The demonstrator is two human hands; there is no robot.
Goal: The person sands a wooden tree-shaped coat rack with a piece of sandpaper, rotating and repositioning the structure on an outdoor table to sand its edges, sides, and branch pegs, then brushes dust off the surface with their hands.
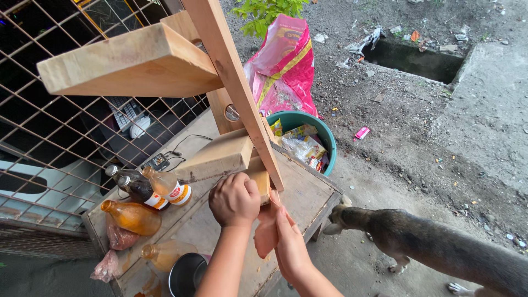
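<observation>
Outdoors, at centre frame, a left hand (235,199) is curling into a fist around a small wooden block (260,183) on a slanted wooden frame (234,77). The right hand (286,242) is lying flat and open just beneath. Bottles (148,190) are standing lower left on a worn wooden table (305,195); dirt ground (418,126) is stretching right.

Noted by my hands: pale tan plank frame (236,93); amber-filled clear plastic bottles (132,216); pink-and-yellow printed sack (283,66); teal round bin (324,135); grey-brown dog (440,247).
</observation>
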